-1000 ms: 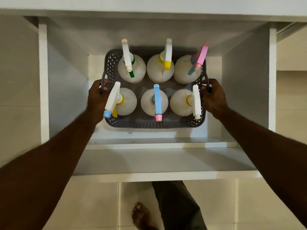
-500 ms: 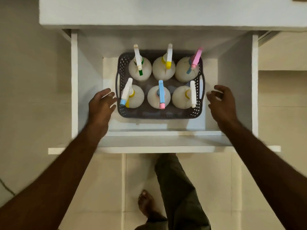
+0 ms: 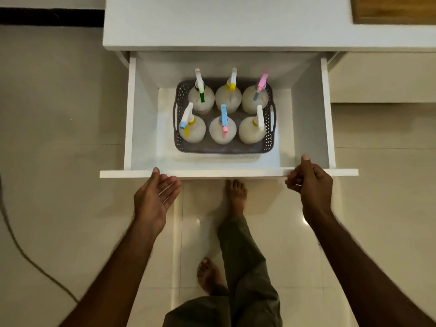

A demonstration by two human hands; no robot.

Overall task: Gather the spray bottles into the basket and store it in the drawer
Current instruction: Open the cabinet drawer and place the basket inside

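Observation:
A grey perforated basket [image 3: 219, 148] rests on the floor of the open white drawer [image 3: 141, 109]. Several white spray bottles [image 3: 223, 131] with coloured trigger heads stand upright in it, in two rows. My left hand [image 3: 153, 199] is at the drawer's front panel [image 3: 226, 173], palm up, fingers apart, thumb touching the panel's top edge. At the panel's right end is my right hand [image 3: 311, 182], with the thumb over the top edge and the fingers curled in front. Neither hand touches the basket.
The drawer pulls out of a white cabinet [image 3: 224, 22] above a glossy tiled floor [image 3: 59, 138]. My bare feet [image 3: 234, 197] stand just below the drawer front. A dark cable [image 3: 21, 251] runs across the floor at the left. A wooden board [image 3: 394, 9] lies at the top right.
Both hands let go of the basket handles, left the basket in the drawer and drew back to the drawer's front panel. The camera has pulled back and higher.

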